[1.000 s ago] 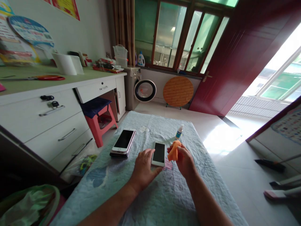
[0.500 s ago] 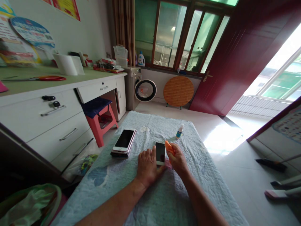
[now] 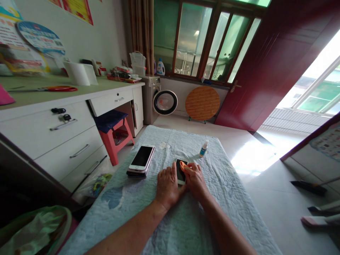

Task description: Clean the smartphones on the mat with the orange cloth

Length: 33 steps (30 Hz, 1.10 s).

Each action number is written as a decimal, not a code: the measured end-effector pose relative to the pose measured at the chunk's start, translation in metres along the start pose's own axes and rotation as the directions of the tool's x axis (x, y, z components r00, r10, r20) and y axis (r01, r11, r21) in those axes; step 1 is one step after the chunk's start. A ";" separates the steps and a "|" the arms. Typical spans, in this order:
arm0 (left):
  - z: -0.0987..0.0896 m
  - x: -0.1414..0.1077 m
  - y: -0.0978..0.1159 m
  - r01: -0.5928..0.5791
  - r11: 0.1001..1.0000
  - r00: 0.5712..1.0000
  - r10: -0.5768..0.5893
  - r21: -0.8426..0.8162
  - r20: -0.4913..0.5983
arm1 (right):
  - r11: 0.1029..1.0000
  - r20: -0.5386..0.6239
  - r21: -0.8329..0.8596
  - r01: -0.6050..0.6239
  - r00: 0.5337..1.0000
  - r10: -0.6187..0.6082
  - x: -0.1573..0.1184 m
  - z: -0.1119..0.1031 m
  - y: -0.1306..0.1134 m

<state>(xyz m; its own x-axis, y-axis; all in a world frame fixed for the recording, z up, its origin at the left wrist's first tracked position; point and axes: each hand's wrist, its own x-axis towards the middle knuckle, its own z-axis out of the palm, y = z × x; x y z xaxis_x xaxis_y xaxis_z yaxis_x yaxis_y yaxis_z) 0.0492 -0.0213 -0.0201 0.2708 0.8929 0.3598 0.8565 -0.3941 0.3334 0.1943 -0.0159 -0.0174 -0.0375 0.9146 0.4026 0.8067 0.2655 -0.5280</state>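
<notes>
A white-edged smartphone (image 3: 180,175) with a dark screen lies flat on the cloth-covered table. My left hand (image 3: 167,186) grips it from the left, fingers along its side and thumb by the lower edge. Between the fingers of my right hand (image 3: 197,180) is a folded orange cloth (image 3: 183,165), which rests over the upper part of the screen. Both hands hide portions of the phone. To the left, a white phone (image 3: 142,157) tops a small stack of phones. A small spray bottle (image 3: 203,149) with a blue label stands upright beyond my right hand.
A pale blue quilted cover (image 3: 212,219) drapes the table. On the left are a white drawer desk (image 3: 63,141) and a red stool (image 3: 113,148). A washing machine (image 3: 150,95) has its round door open. A bin (image 3: 66,226) stands at the lower left.
My right hand has moved left and brought the orange cloth from the phone's right edge onto its screen. My left hand keeps its place at the phone.
</notes>
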 end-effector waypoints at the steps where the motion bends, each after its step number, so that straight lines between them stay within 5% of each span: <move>1: -0.001 0.000 0.001 0.000 1.000 1.000 0.000 -0.002 0.002 | 1.000 0.028 -0.001 0.017 0.999 -0.017 -0.001 -0.003 -0.003; 8: -0.004 0.000 0.001 0.025 1.000 0.998 -0.024 -0.017 0.050 | 0.978 0.276 0.106 0.182 0.939 -0.205 -0.011 -0.024 -0.022; 21: -0.004 -0.018 0.002 0.028 0.999 0.993 -0.024 -0.026 0.118 | 0.992 -0.045 -0.122 -0.006 0.999 0.000 0.006 -0.004 0.018; 33: -0.003 -0.010 -0.019 -0.066 0.940 0.989 0.107 -0.334 0.106 | 0.989 0.159 -0.007 0.148 0.977 -0.145 0.001 -0.006 -0.007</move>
<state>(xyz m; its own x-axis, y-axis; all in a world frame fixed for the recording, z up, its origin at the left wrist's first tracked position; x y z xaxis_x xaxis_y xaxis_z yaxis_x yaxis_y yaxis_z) 0.0294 -0.0238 -0.0278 0.4063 0.8635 0.2988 0.6408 -0.5024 0.5805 0.1916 -0.0188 -0.0090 -0.2471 0.9031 0.3512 0.7963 0.3958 -0.4574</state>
